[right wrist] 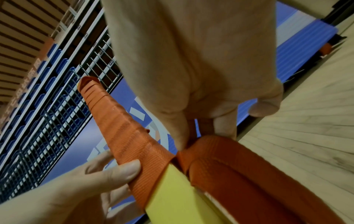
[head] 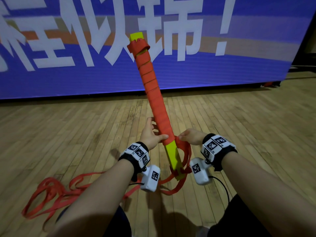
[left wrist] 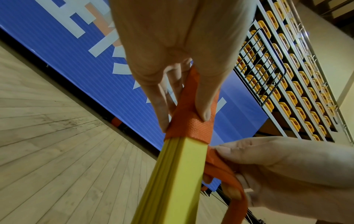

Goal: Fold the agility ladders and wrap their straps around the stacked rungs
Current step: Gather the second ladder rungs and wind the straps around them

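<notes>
A stack of yellow rungs [head: 173, 155] points up and away from me, most of its length wound in orange strap [head: 153, 93]. My left hand [head: 151, 134] grips the wrapped stack near its lower end, thumb across the last turn [left wrist: 199, 125] and fingers behind. My right hand [head: 189, 136] pinches the loose strap [left wrist: 220, 166] just right of the stack, beside the bare yellow part [right wrist: 172, 197]. More orange strap [head: 181, 178] hangs in loops round the near end. A second bundle of orange straps [head: 51, 194] lies on the floor at my lower left.
Under me is a wooden plank floor [head: 239, 125]. A large blue banner with white characters [head: 85, 57] stands ahead. Tiered seats behind a metal railing [left wrist: 287, 75] show in the wrist views.
</notes>
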The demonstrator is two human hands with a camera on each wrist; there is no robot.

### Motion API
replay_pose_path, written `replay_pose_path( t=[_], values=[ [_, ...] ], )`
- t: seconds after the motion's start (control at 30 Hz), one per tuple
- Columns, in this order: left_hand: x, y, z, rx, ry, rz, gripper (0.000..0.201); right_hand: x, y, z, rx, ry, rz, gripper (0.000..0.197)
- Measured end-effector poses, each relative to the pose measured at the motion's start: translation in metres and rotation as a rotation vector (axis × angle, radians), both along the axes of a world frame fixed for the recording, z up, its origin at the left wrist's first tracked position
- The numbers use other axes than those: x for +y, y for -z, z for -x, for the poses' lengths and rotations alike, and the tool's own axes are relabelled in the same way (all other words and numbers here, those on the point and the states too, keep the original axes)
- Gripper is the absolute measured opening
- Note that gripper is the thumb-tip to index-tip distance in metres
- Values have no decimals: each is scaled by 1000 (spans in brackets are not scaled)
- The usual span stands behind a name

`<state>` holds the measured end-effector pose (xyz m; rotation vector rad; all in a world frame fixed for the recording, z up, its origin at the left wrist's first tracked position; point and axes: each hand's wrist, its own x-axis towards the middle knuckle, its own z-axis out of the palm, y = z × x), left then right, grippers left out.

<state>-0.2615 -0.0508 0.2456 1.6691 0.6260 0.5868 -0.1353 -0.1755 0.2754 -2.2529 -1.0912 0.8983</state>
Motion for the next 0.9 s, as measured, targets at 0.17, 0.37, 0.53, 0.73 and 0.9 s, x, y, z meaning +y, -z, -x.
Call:
replay_pose_path(
  t=[0.17, 0.37, 0.53, 0.73, 0.9],
  values=[
    [2, 2, 0, 4, -7, -12, 69, 1, 3, -3, 141, 10, -12, 29],
    [8, 1, 2, 2, -53, -55, 72, -5, -2, 3, 132, -41, -12, 31],
    [7, -1, 3, 6, -92, -80, 73, 1, 1, 10, 12, -57, -79, 26],
    [5, -7, 2, 16, -149, -105, 70, 5, 3, 18, -133, -16, -142, 24],
    [1, -12, 5, -26, -143, -83, 70, 12, 7, 24, -265, 49, -158, 33]
  ],
)
